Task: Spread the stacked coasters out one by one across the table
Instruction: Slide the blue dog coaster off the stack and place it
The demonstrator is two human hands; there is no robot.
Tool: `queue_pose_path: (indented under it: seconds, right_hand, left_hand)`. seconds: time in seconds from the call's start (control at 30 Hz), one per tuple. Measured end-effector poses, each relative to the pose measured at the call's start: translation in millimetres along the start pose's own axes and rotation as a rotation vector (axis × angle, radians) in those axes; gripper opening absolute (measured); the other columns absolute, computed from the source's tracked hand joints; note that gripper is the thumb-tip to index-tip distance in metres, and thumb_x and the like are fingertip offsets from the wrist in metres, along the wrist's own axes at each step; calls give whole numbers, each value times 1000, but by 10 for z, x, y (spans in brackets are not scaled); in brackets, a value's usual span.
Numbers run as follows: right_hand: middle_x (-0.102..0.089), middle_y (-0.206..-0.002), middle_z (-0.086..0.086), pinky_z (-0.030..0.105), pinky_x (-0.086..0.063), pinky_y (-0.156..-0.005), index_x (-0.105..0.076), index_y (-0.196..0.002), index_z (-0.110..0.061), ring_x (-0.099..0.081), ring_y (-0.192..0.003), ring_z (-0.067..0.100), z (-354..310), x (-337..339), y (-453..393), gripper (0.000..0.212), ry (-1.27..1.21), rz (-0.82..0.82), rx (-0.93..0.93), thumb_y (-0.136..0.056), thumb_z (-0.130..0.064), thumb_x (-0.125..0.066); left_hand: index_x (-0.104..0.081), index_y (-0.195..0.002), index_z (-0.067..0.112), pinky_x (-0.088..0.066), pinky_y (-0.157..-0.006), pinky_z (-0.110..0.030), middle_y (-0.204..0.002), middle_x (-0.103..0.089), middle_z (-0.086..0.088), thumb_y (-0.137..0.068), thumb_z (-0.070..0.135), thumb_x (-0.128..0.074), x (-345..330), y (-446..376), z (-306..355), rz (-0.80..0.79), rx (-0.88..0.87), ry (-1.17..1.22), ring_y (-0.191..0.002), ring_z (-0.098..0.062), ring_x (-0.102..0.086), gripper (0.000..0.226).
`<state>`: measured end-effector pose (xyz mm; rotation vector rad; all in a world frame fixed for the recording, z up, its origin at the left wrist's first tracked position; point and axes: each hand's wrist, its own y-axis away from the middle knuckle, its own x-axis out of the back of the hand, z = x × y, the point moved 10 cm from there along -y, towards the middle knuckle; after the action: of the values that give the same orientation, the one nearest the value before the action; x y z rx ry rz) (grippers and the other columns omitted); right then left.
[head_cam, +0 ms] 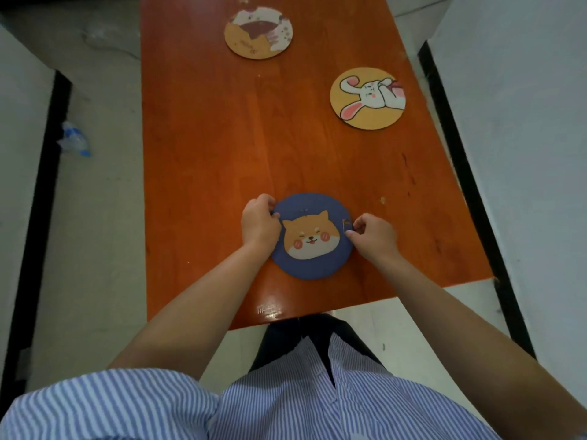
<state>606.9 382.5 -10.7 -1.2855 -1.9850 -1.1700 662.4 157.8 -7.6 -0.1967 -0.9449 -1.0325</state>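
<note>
Blue, thin and likely stiff and light, the dog-face coaster (313,235) lies flat near the table's (203,173) front edge, best lifted by its rim, where left hand (259,222) and right hand (374,235) fingers pinch it.

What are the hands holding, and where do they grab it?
Both hands hold the blue dog coaster by its edges: the left hand on its left rim, the right hand on its right rim. Whether more coasters lie under it cannot be told.
</note>
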Motion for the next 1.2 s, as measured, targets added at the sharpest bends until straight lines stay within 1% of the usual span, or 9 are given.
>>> queue_pose_path:
  seconds: [0.17, 0.33, 0.5, 0.57, 0.7, 0.8, 0.9, 1.07, 1.2]
  right_hand:
    - [-64, -94, 25, 38, -42, -66, -58, -91, 5, -54, -78, 29, -19, -72, -24, 15, -6, 5, -18, -87, -10, -61]
    - [-67, -97, 13, 44, -41, -94, -59, -93, -7, -59, -94, 31, 142, -72, -3, 13, 54, 24, -122, -88, -20, -59]
    - [-63, -94, 10, 45, -37, -96, -55, -99, -9, -58, -97, 31, 160, -45, 32, 19, 178, -4, -169, -89, -25, -57]
    - [-62, -105, 11, 44, -37, -95, -50, -108, -9, -56, -103, 33, 79, 27, 72, 29, 309, 47, -148, -87, -28, -59]
    - [-56, -123, 15, 49, -30, -104, -51, -119, -6, -49, -117, 33, -497, -92, 197, 38, 422, 184, 123, -86, -23, -60]
    - [-54, -130, 17, 52, -27, -109, -56, -118, -4, -45, -126, 31, -1262, -642, 257, 36, 387, 107, 390, -87, -20, -60]
    - [-38, -147, 15, 54, -19, -113, -46, -132, -9, -26, -140, 29, -1942, -1249, 237, 45, 365, 34, 470, -91, -27, -53]
    - [-4, -159, 9, 57, -3, -116, -17, -146, -21, 3, -145, 30, -2443, -1844, 50, 58, 338, 35, 291, -96, -44, -35]
    - [-1, -159, 6, 54, 1, -117, -10, -147, -26, 5, -146, 27, -2469, -2105, 94, 61, 404, 71, 140, -94, -55, -24]
  left_hand:
    - [-58, -98, 1, -38, -73, -29, -101, -60, -17, -84, 2, -55, 8, -39, 5, 6, -67, -28, -92, -29, -54, 14]
    - [-59, -98, 0, -37, -74, -26, -102, -60, -16, -85, 5, -56, -21, 33, 12, 31, -139, -19, -92, -28, -55, 15]
    - [-57, -112, -1, -39, -93, -31, -122, -57, -18, -89, 8, -51, -61, 119, 57, -37, -223, -55, -116, -29, -50, 25]
    - [-56, -115, -1, -36, -101, -36, -131, -52, -18, -89, 8, -50, -8, 166, 4, -51, -239, -81, -124, -30, -44, 28]
    - [-60, -110, 0, -35, -105, -42, -130, -53, -21, -88, 8, -50, 309, 186, -251, 7, -285, -217, -126, -34, -42, 26]
    - [-58, -116, 4, -29, -110, -44, -136, -49, -18, -90, 12, -45, 601, 106, -580, 16, -285, -351, -132, -33, -35, 29]
    - [-59, -113, 3, -29, -110, -43, -138, -47, -18, -91, 13, -41, 1055, -26, -975, 59, -287, -394, -133, -32, -35, 30]
    - [-55, -117, 5, -35, -105, -42, -139, -46, -16, -89, 12, -41, 1934, -301, -1634, 54, -339, -452, -131, -29, -37, 33]
    - [-58, -113, 1, -38, -100, -44, -133, -51, -21, -83, 5, -47, 2447, -539, -1900, 51, -438, -466, -126, -34, -44, 32]
